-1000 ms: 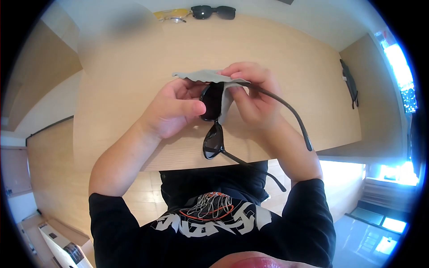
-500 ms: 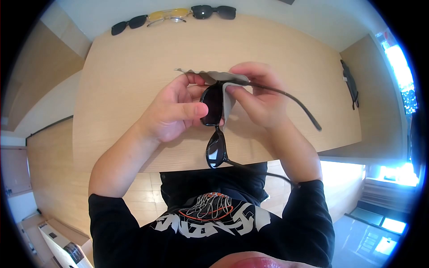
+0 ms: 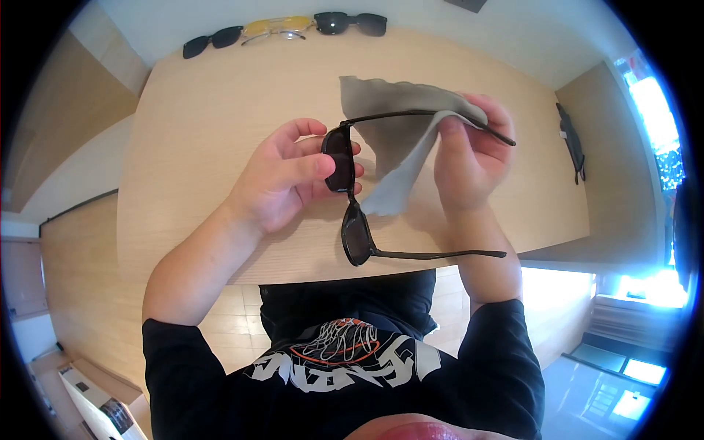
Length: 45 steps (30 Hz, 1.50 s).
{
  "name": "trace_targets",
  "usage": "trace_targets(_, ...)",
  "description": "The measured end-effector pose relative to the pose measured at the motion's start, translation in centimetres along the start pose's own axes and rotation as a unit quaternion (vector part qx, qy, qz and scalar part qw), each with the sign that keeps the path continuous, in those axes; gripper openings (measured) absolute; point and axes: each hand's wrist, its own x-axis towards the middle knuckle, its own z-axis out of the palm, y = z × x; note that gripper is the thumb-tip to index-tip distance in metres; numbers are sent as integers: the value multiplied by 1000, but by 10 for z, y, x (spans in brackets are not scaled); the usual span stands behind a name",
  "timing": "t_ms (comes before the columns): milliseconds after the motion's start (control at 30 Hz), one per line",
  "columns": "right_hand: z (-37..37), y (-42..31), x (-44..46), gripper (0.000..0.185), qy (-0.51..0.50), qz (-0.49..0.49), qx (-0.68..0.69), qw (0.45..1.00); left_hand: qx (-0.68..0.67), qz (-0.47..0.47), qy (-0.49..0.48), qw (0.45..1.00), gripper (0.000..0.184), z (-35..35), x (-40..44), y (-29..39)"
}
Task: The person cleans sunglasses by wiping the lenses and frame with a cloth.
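Observation:
Black-framed sunglasses (image 3: 357, 233) with dark lenses are held over the wooden table, both temples pointing right. My left hand (image 3: 282, 172) grips one lens, its thumb on the near face and fingers behind. In my right hand (image 3: 473, 150) is a grey cleaning cloth (image 3: 392, 121), pinched around the upper temple near its tip, thumb in front. The cloth hangs loosely down and left from that pinch, behind the temple. The lower lens and lower temple stick out free, below both hands.
Along the table's (image 3: 220, 110) back edge lie dark glasses (image 3: 213, 42), yellow-lensed glasses (image 3: 277, 26) and another dark pair (image 3: 350, 23). A dark, strap-like object (image 3: 572, 143) rests against the right side panel (image 3: 612, 147).
My right hand has slid right along the upper temple with the cloth, from near the hinge toward the tip. The cloth has spread out. My left hand keeps its hold on the lens.

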Motion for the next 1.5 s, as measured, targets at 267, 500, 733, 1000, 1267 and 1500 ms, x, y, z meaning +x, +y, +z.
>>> trace_targets(267,26,1,-22,34,-100,260,-9,961,-38,-20,-22,999,45,2,-6,-1)
trace_targets(500,25,0,-12,35,-64,233,-47,969,-50,-21,21,998,40,6,-5,-1)
trace_targets(733,-2,-1,11,34,33,97,-58,993,-42,-5,74,996,34,1,1,2)
trace_targets(1000,-9,-1,12,39,63,-60,-121,989,7,-20,24,999,39,-6,-1,0)
trace_targets(1267,-10,-3,14,36,62,-116,-114,985,3,-27,17,999,45,-9,-1,0)
trace_targets(1500,-13,-3,11,32,-10,-197,-139,970,18,-22,-3,1000,56,-3,-1,3)
